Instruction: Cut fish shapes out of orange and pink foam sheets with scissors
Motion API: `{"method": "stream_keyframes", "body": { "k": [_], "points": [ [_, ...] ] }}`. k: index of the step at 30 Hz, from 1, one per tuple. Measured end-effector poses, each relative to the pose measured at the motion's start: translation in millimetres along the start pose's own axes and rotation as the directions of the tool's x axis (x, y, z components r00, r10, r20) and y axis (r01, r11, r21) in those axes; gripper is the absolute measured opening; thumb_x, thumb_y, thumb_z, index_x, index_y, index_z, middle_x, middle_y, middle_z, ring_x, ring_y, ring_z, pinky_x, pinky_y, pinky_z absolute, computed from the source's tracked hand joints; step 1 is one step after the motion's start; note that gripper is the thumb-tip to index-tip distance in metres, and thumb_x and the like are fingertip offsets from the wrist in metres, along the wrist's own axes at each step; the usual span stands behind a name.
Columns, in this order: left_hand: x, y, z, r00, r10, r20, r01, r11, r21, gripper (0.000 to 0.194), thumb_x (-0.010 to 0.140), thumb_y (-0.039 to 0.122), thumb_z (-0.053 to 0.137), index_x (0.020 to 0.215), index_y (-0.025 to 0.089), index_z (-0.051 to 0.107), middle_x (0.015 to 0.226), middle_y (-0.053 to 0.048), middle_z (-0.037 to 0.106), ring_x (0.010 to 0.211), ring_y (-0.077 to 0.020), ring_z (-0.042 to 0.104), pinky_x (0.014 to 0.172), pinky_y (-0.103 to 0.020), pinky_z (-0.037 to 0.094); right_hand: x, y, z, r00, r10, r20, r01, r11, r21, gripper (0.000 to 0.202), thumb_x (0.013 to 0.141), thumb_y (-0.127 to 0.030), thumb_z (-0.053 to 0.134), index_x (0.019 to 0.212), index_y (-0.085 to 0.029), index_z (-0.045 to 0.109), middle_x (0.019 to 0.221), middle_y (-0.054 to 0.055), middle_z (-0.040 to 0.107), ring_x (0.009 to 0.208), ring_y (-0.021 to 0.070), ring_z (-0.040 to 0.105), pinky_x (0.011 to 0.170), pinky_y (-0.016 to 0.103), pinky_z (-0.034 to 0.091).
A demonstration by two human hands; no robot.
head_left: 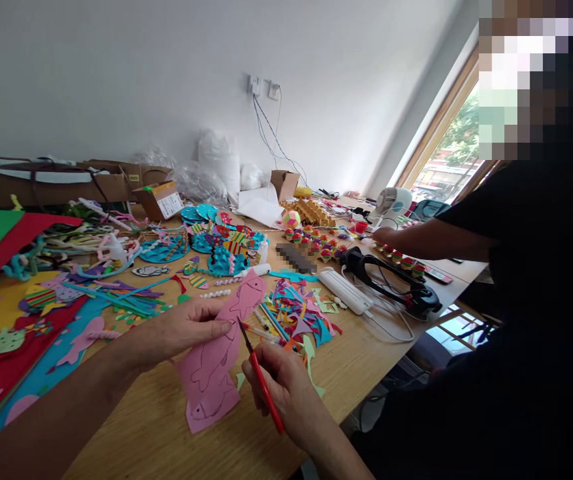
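A strip of pink craft sheet (211,367) with several fish outlines drawn on it hangs over the table's front part. My left hand (186,330) pinches its left edge between thumb and fingers. In my right hand (286,380) is a pair of scissors (261,377) with red handles, their dark blades pointing up at the sheet's right edge near the upper fish. My fingers hide part of the handles. Just beyond lies a heap of colourful craft scraps (296,310).
Colourful sheets (71,333) and pipe cleaners (86,230) lie left. Blue fish decorations (226,253) stand mid-table. A white power strip (345,291) and black headset-like frame (391,283) sit right. A co-worker's arm (431,239) reaches in near the fan (394,202).
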State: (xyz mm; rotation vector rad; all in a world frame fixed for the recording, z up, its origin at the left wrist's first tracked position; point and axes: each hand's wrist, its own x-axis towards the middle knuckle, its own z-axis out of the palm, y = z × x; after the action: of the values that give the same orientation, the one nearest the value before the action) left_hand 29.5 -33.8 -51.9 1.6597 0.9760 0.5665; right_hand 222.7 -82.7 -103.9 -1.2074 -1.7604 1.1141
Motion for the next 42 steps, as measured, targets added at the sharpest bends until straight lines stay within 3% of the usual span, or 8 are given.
{"method": "stream_keyframes", "body": {
  "k": [8, 17, 27, 33, 36, 39, 40, 42],
  "points": [
    [0, -2, -0.1, 0.998, -0.022, 0.055, 0.023, 1.0, -0.009, 0.025, 0.08, 0.044, 0.06, 0.081, 0.02, 0.067, 0.079, 0.001, 0.059, 0.072, -0.0166, 0.05, 0.059, -0.023, 0.04, -5, 3, -3, 1.0, 0.012, 0.01, -0.012, 0.998, -0.063, 0.03, 0.084, -0.037, 0.048, 0.06, -0.021, 0.039, 0.053, -0.003, 0.04, 0.05, 0.0115, 0.036, 0.047, 0.025, 0.021],
    [2, -3, -1.1, 0.996, -0.047, 0.076, 0.046, 0.999, 0.02, 0.027, 0.08, 0.046, 0.059, 0.075, 0.02, 0.063, 0.075, 0.002, 0.055, 0.072, -0.016, 0.048, 0.059, -0.023, 0.04, -5, 7, -3, 1.0, 0.018, 0.014, -0.017, 0.997, -0.079, 0.034, 0.086, -0.038, 0.049, 0.06, -0.021, 0.038, 0.054, -0.004, 0.039, 0.052, 0.0111, 0.034, 0.048, 0.025, 0.021],
    [-1, -6, -5.4, 0.965, -0.093, 0.244, 0.083, 0.995, 0.05, 0.028, 0.08, 0.047, 0.059, 0.078, 0.02, 0.068, 0.072, 0.002, 0.054, 0.064, -0.0147, 0.047, 0.055, -0.022, 0.036, -9, 2, -13, 0.992, 0.003, 0.125, 0.023, 0.978, -0.207, 0.033, 0.088, -0.034, 0.052, 0.062, -0.02, 0.038, 0.056, -0.005, 0.039, 0.053, 0.0097, 0.032, 0.049, 0.024, 0.022],
    [1, -5, -5.7, 0.953, -0.099, 0.287, 0.064, 0.99, 0.129, 0.025, 0.081, 0.043, 0.056, 0.074, 0.021, 0.064, 0.067, 0.002, 0.053, 0.06, -0.0147, 0.046, 0.053, -0.023, 0.034, -11, 8, -9, 0.989, 0.011, 0.146, 0.007, 0.993, -0.122, 0.036, 0.089, -0.037, 0.053, 0.061, -0.02, 0.039, 0.053, -0.006, 0.038, 0.049, 0.0087, 0.032, 0.046, 0.023, 0.022],
    [1, 1, -5.1, 0.999, 0.02, 0.048, -0.029, 0.978, 0.208, 0.02, 0.08, 0.041, 0.059, 0.077, 0.021, 0.063, 0.074, 0.001, 0.057, 0.067, -0.0167, 0.051, 0.058, -0.024, 0.038, -10, 12, -6, 0.986, 0.108, 0.13, -0.117, 0.991, 0.065, 0.037, 0.086, -0.045, 0.054, 0.061, -0.021, 0.04, 0.046, -0.007, 0.041, 0.041, 0.0082, 0.036, 0.041, 0.021, 0.024],
    [-2, 10, 0.1, 0.898, 0.239, -0.369, -0.144, 0.953, 0.267, 0.018, 0.08, 0.041, 0.058, 0.076, 0.023, 0.059, 0.072, 0.002, 0.056, 0.068, -0.0167, 0.052, 0.06, -0.023, 0.04, -6, 12, -3, 0.98, 0.183, 0.083, -0.199, 0.944, 0.263, 0.041, 0.081, -0.058, 0.054, 0.065, -0.021, 0.044, 0.039, -0.008, 0.042, 0.033, 0.0071, 0.033, 0.036, 0.02, 0.022],
    [-4, 12, 3.3, 0.87, 0.276, -0.409, -0.178, 0.948, 0.263, 0.022, 0.082, 0.044, 0.056, 0.072, 0.023, 0.057, 0.066, 0.003, 0.054, 0.063, -0.0155, 0.05, 0.057, -0.023, 0.039, -4, 12, -2, 0.981, 0.185, 0.055, -0.193, 0.929, 0.316, 0.043, 0.08, -0.06, 0.053, 0.065, -0.021, 0.045, 0.038, -0.008, 0.043, 0.032, 0.0066, 0.032, 0.036, 0.019, 0.021],
    [-7, 13, 11.7, 0.921, 0.255, -0.296, -0.196, 0.957, 0.215, 0.036, 0.085, 0.049, 0.05, 0.059, 0.023, 0.052, 0.053, 0.004, 0.048, 0.051, -0.0133, 0.045, 0.048, -0.022, 0.034, -1, 10, -1, 0.986, 0.164, -0.016, -0.144, 0.905, 0.401, 0.046, 0.079, -0.063, 0.053, 0.065, -0.02, 0.046, 0.037, -0.008, 0.044, 0.031, 0.006, 0.03, 0.035, 0.019, 0.02]
  ]
}}
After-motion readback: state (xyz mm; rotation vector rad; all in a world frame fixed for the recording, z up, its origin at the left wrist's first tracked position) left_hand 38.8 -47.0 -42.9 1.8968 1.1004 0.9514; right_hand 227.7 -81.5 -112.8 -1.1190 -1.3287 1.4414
